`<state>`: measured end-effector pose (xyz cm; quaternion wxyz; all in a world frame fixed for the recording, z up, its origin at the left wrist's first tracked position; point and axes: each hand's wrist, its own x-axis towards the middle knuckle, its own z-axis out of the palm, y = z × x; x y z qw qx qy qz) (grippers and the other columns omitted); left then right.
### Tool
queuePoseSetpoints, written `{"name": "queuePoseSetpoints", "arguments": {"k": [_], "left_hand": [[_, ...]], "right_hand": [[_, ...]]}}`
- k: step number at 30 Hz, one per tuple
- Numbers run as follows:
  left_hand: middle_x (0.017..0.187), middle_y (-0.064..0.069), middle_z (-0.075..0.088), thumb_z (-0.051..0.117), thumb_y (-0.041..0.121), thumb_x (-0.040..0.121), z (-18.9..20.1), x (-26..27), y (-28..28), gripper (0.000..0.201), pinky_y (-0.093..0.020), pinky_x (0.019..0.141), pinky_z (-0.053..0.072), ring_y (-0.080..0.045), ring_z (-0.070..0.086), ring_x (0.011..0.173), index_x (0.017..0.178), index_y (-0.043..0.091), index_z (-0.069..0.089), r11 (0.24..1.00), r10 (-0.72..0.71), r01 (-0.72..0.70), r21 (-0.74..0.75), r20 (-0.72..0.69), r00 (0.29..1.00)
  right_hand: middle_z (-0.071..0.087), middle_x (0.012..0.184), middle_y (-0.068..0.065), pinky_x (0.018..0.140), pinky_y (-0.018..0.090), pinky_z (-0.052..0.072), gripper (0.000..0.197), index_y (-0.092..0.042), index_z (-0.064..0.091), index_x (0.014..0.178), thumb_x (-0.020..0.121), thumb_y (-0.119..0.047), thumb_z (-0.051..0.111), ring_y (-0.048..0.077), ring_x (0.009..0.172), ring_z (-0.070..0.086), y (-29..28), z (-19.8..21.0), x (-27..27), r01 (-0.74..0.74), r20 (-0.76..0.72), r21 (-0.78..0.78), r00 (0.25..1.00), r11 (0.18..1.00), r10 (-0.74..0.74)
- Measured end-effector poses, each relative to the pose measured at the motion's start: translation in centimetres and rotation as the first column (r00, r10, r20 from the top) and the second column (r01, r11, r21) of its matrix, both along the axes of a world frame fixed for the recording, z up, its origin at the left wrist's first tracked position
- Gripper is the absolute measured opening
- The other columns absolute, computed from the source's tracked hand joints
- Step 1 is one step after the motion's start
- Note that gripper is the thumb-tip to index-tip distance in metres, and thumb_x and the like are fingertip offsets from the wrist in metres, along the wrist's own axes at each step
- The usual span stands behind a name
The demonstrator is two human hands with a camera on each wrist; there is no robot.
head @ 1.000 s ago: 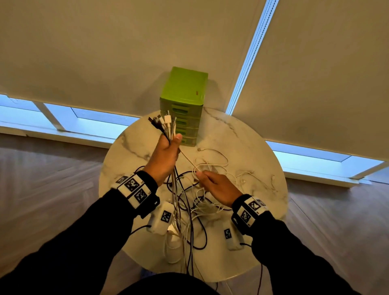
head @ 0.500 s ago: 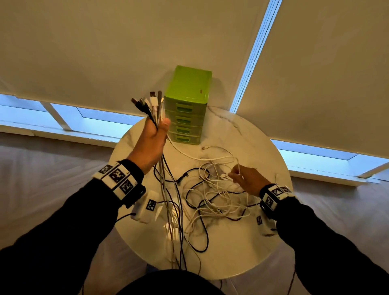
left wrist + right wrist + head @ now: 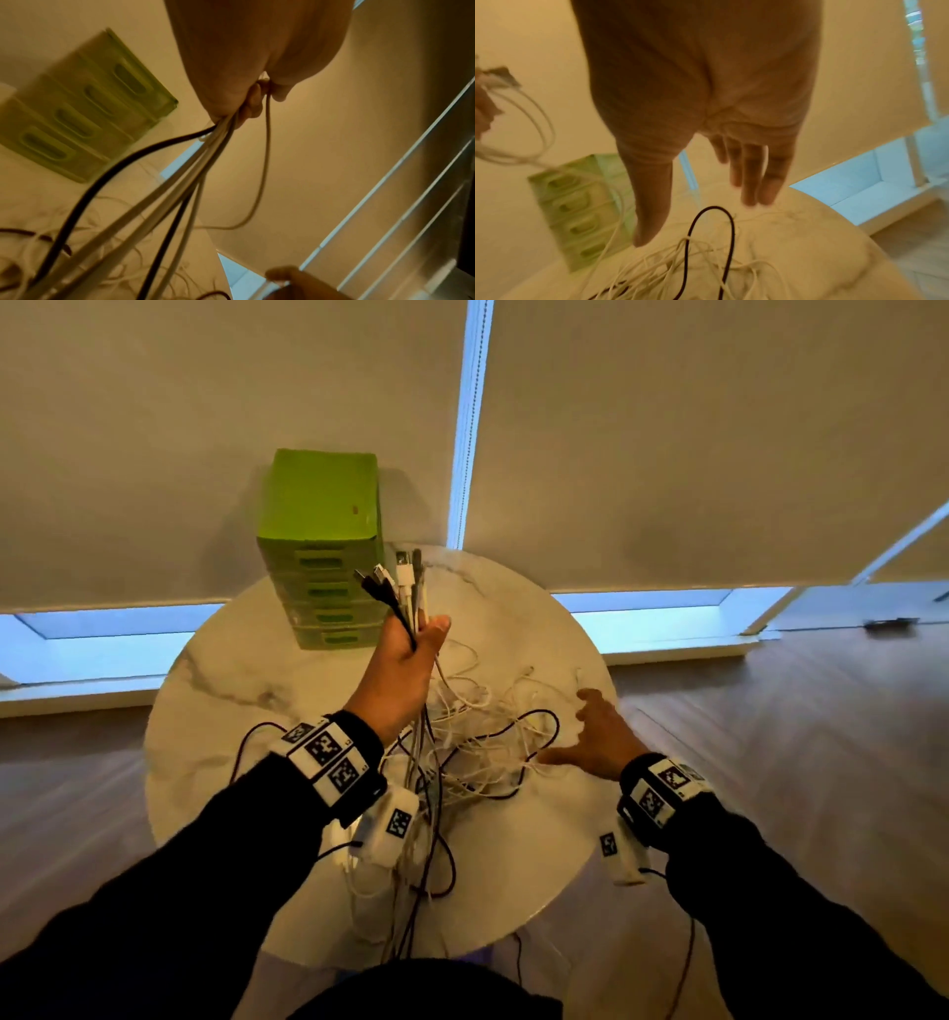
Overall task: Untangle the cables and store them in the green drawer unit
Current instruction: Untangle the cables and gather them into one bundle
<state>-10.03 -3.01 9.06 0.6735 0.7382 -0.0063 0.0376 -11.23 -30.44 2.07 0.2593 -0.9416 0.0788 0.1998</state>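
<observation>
My left hand [image 3: 408, 654] [image 3: 246, 97] is raised above the round marble table [image 3: 215, 711] and grips a bundle of black and white cable ends [image 3: 398, 590], plugs pointing up. Their lengths hang down [image 3: 185, 182] into a tangled heap of white and black cables [image 3: 488, 747] [image 3: 706, 253] on the tabletop. My right hand [image 3: 590, 737] [image 3: 700, 192] hovers over the heap's right side with fingers spread, holding nothing. The green drawer unit [image 3: 321, 546] [image 3: 85, 119] [image 3: 577, 207] stands at the table's far edge, all drawers closed.
Cables trail over the table's near edge [image 3: 411, 906] toward my body. Roller blinds [image 3: 667, 428] cover the windows behind the table, with wooden floor [image 3: 796, 737] to either side. The table's left part [image 3: 231, 690] is bare marble.
My left hand with the bundle has swung right, from left of the drawer unit to in front of it. My right hand has let go of the white cable and spread its fingers.
</observation>
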Motion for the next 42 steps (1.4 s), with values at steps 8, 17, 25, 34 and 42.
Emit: {"name": "queuePoseSetpoints", "arguments": {"k": [8, 17, 25, 34, 42], "left_hand": [[0.077, 0.004, 0.041, 0.054, 0.026, 0.104, -0.2, -0.5, -9.9, 0.015, -0.022, 0.068, 0.040, -0.002, 0.043, 0.064, 0.095, 0.019, 0.045, 0.945, -0.320, 0.320, -0.061, 0.004, 0.947], [0.070, 0.008, 0.035, 0.033, 0.028, 0.110, 0.3, 0.3, -12.2, 0.025, -0.021, 0.052, 0.027, -0.007, 0.026, 0.054, 0.089, 0.018, 0.041, 0.840, -0.444, 0.398, -0.370, -0.044, 0.895], [0.068, 0.005, 0.041, 0.034, 0.027, 0.109, 0.2, -0.4, -12.7, 0.029, -0.020, 0.052, 0.031, -0.007, 0.033, 0.054, 0.084, 0.015, 0.041, 0.667, -0.579, 0.414, -0.619, -0.081, 0.811], [0.070, 0.007, 0.045, 0.034, 0.031, 0.110, -2.6, 1.1, -12.5, 0.029, -0.023, 0.060, 0.038, -0.008, 0.042, 0.062, 0.087, 0.018, 0.048, 0.854, -0.411, 0.331, -0.402, -0.128, 0.903], [0.069, 0.004, 0.035, 0.031, 0.032, 0.111, -3.7, 2.3, -10.8, 0.034, -0.024, 0.053, 0.022, -0.007, 0.028, 0.054, 0.082, 0.018, 0.040, 0.910, -0.286, 0.200, -0.363, -0.201, 0.937]], "right_hand": [[0.054, 0.140, 0.001, 0.107, 0.042, 0.042, 0.072, -0.026, 0.034, 0.146, 0.090, -0.062, 0.059, 0.018, 0.125, 0.051, 3.2, 5.2, -5.9, -0.318, 0.388, 0.162, 0.891, 0.934, 0.235], [0.056, 0.082, -0.004, 0.068, 0.037, 0.045, 0.032, -0.023, 0.049, 0.094, 0.107, -0.042, 0.027, 0.019, 0.073, 0.056, -4.8, 6.6, -8.0, 0.144, 0.487, -0.121, 0.871, 0.982, -0.068], [0.014, 0.166, 0.006, 0.119, 0.048, 0.027, 0.074, -0.025, 0.022, 0.155, 0.093, -0.034, 0.060, 0.029, 0.148, 0.026, -6.9, 1.6, -9.6, -0.019, 0.102, -0.261, 0.994, 0.965, 0.048], [0.055, 0.100, -0.003, 0.079, 0.017, 0.044, 0.014, -0.016, 0.056, 0.109, 0.105, -0.026, 0.047, 0.006, 0.086, 0.051, -0.4, 2.8, -7.9, -0.207, 0.399, 0.278, 0.913, 0.938, 0.083], [0.068, 0.110, 0.011, 0.089, 0.038, 0.049, 0.038, -0.010, 0.063, 0.109, 0.105, -0.039, 0.040, 0.027, 0.102, 0.063, -5.6, 3.2, -6.8, -0.003, -0.054, -0.137, 0.999, 0.991, -0.004]]}}
